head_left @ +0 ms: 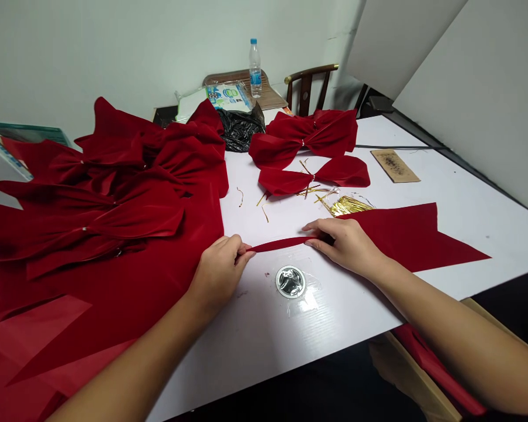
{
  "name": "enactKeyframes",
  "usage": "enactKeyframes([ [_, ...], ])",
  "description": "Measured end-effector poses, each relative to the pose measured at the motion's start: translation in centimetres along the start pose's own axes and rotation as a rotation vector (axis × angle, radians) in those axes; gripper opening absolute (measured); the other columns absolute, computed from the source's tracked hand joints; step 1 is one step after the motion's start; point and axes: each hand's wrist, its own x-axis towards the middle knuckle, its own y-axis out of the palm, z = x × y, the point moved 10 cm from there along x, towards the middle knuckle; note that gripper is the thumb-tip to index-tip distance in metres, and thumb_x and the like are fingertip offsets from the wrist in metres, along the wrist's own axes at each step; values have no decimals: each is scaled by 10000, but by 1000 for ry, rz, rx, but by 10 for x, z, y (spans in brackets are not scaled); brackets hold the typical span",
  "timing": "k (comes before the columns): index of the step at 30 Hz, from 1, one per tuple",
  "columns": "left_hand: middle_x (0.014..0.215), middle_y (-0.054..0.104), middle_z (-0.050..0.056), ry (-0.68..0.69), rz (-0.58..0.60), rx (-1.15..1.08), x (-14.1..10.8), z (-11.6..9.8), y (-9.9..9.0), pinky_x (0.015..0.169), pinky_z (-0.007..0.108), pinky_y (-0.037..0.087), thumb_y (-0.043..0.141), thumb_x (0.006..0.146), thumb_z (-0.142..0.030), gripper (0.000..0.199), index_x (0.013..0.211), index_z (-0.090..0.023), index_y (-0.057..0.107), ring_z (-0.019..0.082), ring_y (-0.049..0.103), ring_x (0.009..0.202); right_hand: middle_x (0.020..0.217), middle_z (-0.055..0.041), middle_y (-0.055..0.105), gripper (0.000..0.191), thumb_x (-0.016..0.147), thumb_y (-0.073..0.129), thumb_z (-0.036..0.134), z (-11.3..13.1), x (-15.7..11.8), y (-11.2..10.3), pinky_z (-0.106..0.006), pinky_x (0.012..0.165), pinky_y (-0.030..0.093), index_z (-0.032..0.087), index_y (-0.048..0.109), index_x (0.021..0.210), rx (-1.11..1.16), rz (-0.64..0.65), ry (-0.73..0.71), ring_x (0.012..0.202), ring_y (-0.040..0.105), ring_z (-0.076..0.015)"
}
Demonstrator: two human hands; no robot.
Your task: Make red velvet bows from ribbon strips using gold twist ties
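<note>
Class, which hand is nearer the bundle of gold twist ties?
Right. The right hand sits just below the gold twist ties, close by; the left hand lies much farther away, to their left.

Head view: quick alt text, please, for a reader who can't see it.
The left hand and right hand hold a narrow strip of red velvet stretched across a white table. Large red velvet bows are heaped to the left, with gold twist ties beyond the hands.

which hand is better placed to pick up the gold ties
Right, probably: the right hand sits nearest the gold ties, while the left hand is farther off; both pinch the red velvet strip.
</note>
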Motion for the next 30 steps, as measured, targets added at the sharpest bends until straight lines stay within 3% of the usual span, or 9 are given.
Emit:
enactKeyframes([
  [3, 852, 701, 43, 90, 78, 94, 2, -9, 8, 708, 330, 520, 621, 959, -175, 54, 963, -166, 674, 213, 636, 809, 888, -60, 702, 185, 996, 599, 215, 6, 0, 5, -264, 701, 482, 169, 763, 1068, -73, 35, -65, 783, 663, -158],
  [5, 948, 708, 64, 178, 137, 119, 3, -18, 15, 817, 368, 533, 544, 991, -144, 253, 1214, -164, 663, 231, 629, 899, 883, -70, 685, 208, 1002, 579, 215, 8, 0, 7, -272, 683, 469, 151, 773, 1042, -107, 49, -78, 760, 644, -159],
  [7, 1000, 705, 80, 224, 190, 131, 4, -23, 20, 884, 406, 529, 507, 1007, -148, 319, 1293, -161, 648, 247, 613, 951, 886, -72, 681, 213, 999, 573, 208, 9, 1, 9, -279, 688, 468, 140, 771, 1038, -115, 59, -83, 754, 637, -160],
  [13, 1050, 691, 106, 184, 303, 126, 16, -37, 32, 938, 448, 521, 647, 968, -298, 248, 1139, -126, 701, 283, 604, 1031, 908, -76, 691, 211, 997, 564, 210, 5, 1, 12, -294, 728, 483, 127, 755, 1034, -90, 87, -57, 792, 649, -177],
  [20, 976, 714, 81, 196, 286, 126, 29, -56, 44, 915, 415, 514, 644, 967, -254, 141, 1023, -154, 725, 259, 631, 976, 906, -74, 679, 178, 989, 578, 206, 1, 2, 13, -302, 734, 480, 135, 740, 1015, -45, 116, -49, 803, 635, -179],
  [25, 899, 728, 57, 207, 230, 96, 33, -54, 42, 836, 374, 516, 631, 970, -226, 128, 938, -179, 745, 231, 647, 884, 1021, -81, 682, 277, 993, 554, 171, 7, 3, 11, -308, 805, 488, 167, 690, 1234, -5, 165, -104, 910, 640, -187],
  [28, 886, 727, 58, 257, 196, 99, 32, -60, 41, 830, 371, 512, 627, 973, -223, 137, 937, -176, 751, 229, 648, 874, 1033, -99, 673, 209, 976, 610, 252, 16, 5, 9, -361, 834, 469, 159, 710, 1134, -132, 166, -143, 935, 611, -227],
  [30, 878, 722, 60, 292, 185, 118, 32, -66, 41, 842, 379, 511, 622, 977, -228, 147, 933, -172, 750, 233, 646, 871, 1036, -116, 676, 269, 944, 678, 383, 25, 8, 9, -402, 878, 450, 137, 703, 1050, -214, 154, -170, 968, 593, -260],
])
